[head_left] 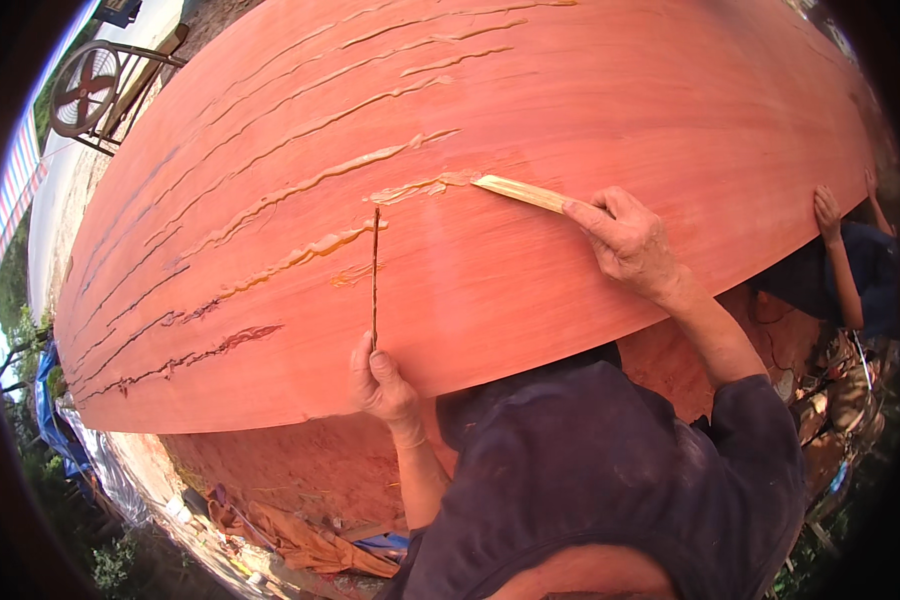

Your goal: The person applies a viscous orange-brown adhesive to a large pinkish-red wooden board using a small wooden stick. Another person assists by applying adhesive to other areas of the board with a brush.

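Observation:
A huge curved reddish-orange surface (570,110) fills the middle, streaked with long cracks and raised lines of yellowish paste (310,180). My right hand (630,245) grips a flat pale wooden stick (520,192); its far tip touches the end of a short smear of paste (420,188). Lower left, my left hand (385,388) pinches a thin dark stick (375,280) upright, its upper end by another yellow paste line (305,255). Darker reddish-brown paste (195,360) fills cracks towards the left.
At the right rim, another person's hand (827,212) rests on the surface's edge. A round fan (85,90) stands at the upper left. Reddish ground (290,470) shows below the surface, with an orange-brown cloth (315,545) on it. Blue sheeting (55,420) hangs at left.

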`<state>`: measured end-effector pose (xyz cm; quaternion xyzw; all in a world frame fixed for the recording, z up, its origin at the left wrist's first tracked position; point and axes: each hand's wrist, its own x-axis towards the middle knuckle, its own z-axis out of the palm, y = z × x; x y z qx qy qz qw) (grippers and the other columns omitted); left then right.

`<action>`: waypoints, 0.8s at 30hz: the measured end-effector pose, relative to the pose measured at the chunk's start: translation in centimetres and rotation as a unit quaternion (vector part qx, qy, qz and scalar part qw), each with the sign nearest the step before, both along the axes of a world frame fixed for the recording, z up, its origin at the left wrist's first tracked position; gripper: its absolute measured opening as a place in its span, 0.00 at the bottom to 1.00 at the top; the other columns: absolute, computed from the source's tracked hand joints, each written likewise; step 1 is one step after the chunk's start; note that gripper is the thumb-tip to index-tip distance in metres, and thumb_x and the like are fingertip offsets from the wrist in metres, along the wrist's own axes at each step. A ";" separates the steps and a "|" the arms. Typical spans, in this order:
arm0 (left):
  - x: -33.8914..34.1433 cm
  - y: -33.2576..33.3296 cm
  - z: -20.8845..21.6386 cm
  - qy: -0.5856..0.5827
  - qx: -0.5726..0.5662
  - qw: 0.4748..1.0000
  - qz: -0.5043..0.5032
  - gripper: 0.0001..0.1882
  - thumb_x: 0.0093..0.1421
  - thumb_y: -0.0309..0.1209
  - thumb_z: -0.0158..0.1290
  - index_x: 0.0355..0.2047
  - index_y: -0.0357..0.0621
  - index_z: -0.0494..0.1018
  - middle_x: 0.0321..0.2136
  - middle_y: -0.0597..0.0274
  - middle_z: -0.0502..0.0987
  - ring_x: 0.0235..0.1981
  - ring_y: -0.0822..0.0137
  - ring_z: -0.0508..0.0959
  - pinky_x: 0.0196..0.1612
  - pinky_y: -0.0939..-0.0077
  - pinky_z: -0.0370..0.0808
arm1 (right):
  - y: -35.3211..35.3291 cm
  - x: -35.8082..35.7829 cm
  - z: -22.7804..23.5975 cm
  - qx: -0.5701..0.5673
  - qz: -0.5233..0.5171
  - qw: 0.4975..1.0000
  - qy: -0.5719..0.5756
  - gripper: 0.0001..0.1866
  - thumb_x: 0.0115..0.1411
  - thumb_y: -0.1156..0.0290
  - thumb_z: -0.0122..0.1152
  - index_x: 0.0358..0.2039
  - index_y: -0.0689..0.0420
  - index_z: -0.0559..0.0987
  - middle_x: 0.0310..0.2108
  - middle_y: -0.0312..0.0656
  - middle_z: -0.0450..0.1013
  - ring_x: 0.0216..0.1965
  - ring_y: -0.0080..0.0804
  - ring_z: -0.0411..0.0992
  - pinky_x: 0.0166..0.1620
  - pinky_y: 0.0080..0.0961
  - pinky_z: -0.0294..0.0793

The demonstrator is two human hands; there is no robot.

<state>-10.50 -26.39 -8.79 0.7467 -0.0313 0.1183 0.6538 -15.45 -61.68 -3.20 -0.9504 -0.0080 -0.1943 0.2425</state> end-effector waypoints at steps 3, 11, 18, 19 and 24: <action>0.1 -0.1 0.2 -0.005 -0.007 1.000 -0.006 0.17 0.69 0.33 0.51 0.50 0.32 0.75 0.17 0.74 0.64 0.17 0.82 0.58 0.20 0.85 0.54 | 0.1 -0.5 0.4 -0.034 -0.047 0.998 0.009 0.21 0.53 0.84 0.60 0.48 0.56 0.81 0.27 0.42 0.70 0.25 0.36 0.69 0.26 0.31 0.69; 0.1 -0.3 0.3 -0.005 -0.019 1.000 0.001 0.16 0.69 0.33 0.50 0.50 0.33 0.75 0.18 0.75 0.63 0.17 0.82 0.57 0.19 0.84 0.53 | 8.3 -0.2 -0.8 0.117 -0.047 0.992 0.028 0.19 0.58 0.82 0.60 0.51 0.58 0.79 0.27 0.43 0.68 0.23 0.35 0.68 0.25 0.29 0.69; 0.2 -0.9 1.7 0.067 -0.011 0.997 0.021 0.16 0.70 0.32 0.49 0.50 0.32 0.75 0.19 0.76 0.62 0.17 0.83 0.57 0.19 0.85 0.52 | 11.1 0.5 -1.9 0.158 -0.118 0.980 0.019 0.19 0.60 0.80 0.59 0.53 0.58 0.78 0.25 0.43 0.66 0.22 0.36 0.66 0.26 0.31 0.68; 0.1 -0.9 2.0 0.090 -0.011 0.996 0.021 0.16 0.70 0.32 0.49 0.50 0.31 0.74 0.20 0.75 0.64 0.18 0.83 0.58 0.20 0.85 0.53 | 10.9 0.3 -1.9 0.158 -0.125 0.979 0.009 0.19 0.61 0.80 0.59 0.53 0.58 0.78 0.25 0.43 0.66 0.22 0.36 0.66 0.26 0.31 0.68; 0.5 -1.5 2.5 0.097 -0.005 0.995 0.031 0.17 0.70 0.33 0.48 0.50 0.31 0.74 0.20 0.76 0.63 0.18 0.83 0.57 0.20 0.86 0.53 | 9.5 -0.4 -1.7 0.193 -0.174 0.966 0.007 0.17 0.61 0.81 0.58 0.51 0.59 0.79 0.23 0.45 0.67 0.22 0.38 0.67 0.26 0.32 0.68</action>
